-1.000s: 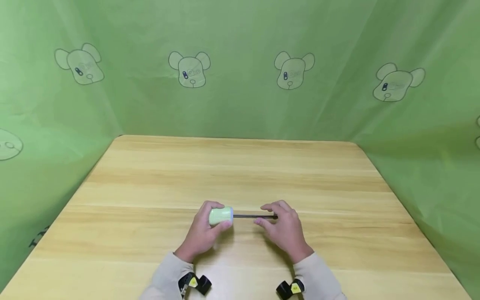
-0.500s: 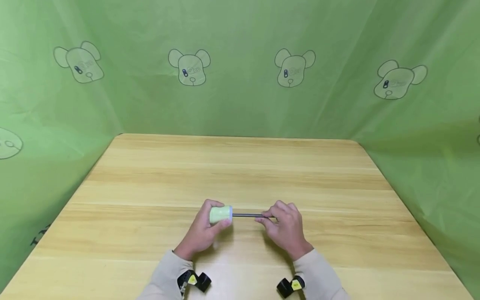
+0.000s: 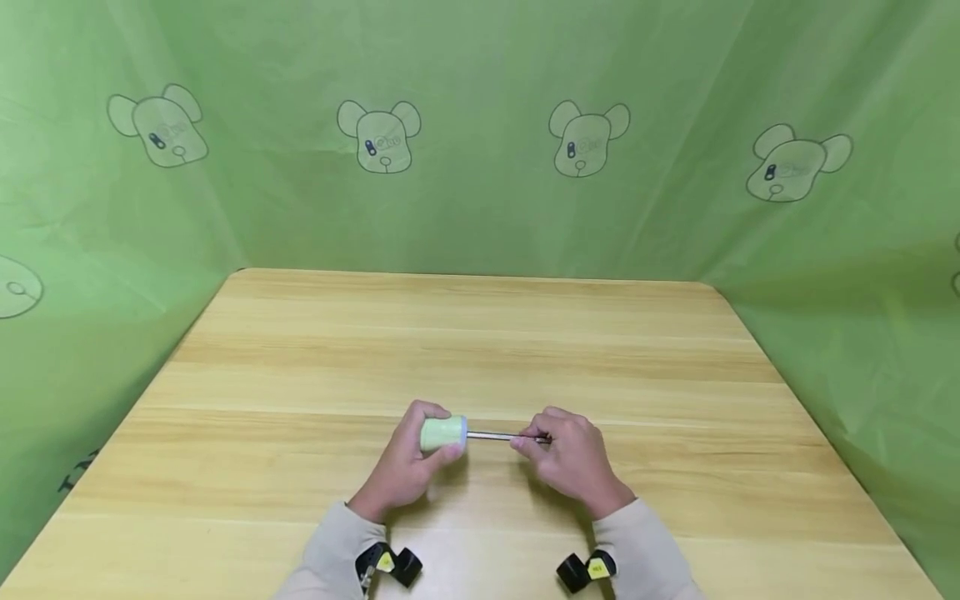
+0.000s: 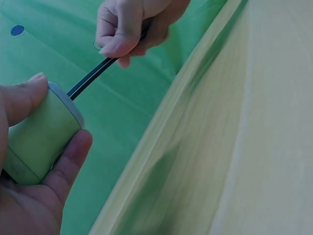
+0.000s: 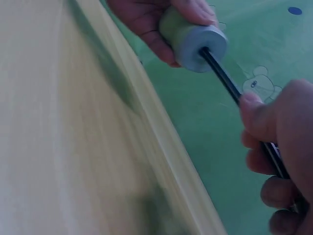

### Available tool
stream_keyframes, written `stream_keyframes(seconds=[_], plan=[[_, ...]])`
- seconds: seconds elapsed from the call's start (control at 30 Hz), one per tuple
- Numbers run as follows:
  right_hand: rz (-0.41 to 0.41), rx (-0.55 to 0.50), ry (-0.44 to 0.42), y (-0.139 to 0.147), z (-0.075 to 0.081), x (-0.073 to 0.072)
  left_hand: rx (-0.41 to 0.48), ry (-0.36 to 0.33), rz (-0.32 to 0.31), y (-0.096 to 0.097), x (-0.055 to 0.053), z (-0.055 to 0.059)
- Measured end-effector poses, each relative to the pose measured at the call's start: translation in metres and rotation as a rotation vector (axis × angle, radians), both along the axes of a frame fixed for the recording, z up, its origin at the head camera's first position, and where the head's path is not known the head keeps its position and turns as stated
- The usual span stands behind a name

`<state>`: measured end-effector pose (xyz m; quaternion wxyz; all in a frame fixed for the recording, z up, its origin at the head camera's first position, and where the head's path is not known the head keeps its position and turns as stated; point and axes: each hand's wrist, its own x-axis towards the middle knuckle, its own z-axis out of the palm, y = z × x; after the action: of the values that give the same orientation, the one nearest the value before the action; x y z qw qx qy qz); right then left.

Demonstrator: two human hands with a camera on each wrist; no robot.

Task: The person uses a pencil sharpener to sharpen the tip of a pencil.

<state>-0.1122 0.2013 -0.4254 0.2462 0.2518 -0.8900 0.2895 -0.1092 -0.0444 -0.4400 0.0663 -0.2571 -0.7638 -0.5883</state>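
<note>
A stubby pale green cylinder (image 3: 441, 434) with a grey-blue end face (image 5: 203, 51) lies sideways in my left hand (image 3: 401, 468), gripped between thumb and fingers. From a hole in that face runs a slim, straight, black, pencil-like rod (image 3: 489, 436) with a shiny streak along it. Its inserted end is hidden inside the cylinder. My right hand (image 3: 576, 457) pinches the rod toward its other end, with thumb and forefinger on it and the remaining fingers curled below, as the right wrist view shows. Both hands are level with each other, above the near middle of the table.
The light wood table (image 3: 480, 342) stretches out ahead and to both sides. Green sheeting (image 3: 480, 217) printed with mouse-like heads hangs along its far and side edges. A small black camera (image 3: 407, 567) is strapped at the left wrist, another camera (image 3: 573, 573) at the right.
My right hand's fingers, loose around the rod a second ago, have closed on it; the hand has then turned slightly and lowered its knuckles. My left hand and the cylinder have barely moved.
</note>
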Motion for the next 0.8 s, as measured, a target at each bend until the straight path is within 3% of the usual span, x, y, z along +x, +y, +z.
stream_keyframes(seconds=[0.13,0.27,0.63,0.8], plan=[[-0.095,0.006,0.16,-0.005,-0.001,-0.002,0.001,-0.02,0.059,0.003,0.001,0.001],[-0.105,-0.045,0.266,-0.01,-0.004,-0.003,0.027,-0.088,0.084,0.003,0.001,0.003],[-0.103,-0.095,0.399,-0.012,-0.009,-0.001,0.062,-0.113,0.053,0.0,0.004,0.004],[-0.105,-0.054,0.389,-0.011,-0.009,0.0,0.064,-0.085,0.043,-0.001,0.003,0.004]])
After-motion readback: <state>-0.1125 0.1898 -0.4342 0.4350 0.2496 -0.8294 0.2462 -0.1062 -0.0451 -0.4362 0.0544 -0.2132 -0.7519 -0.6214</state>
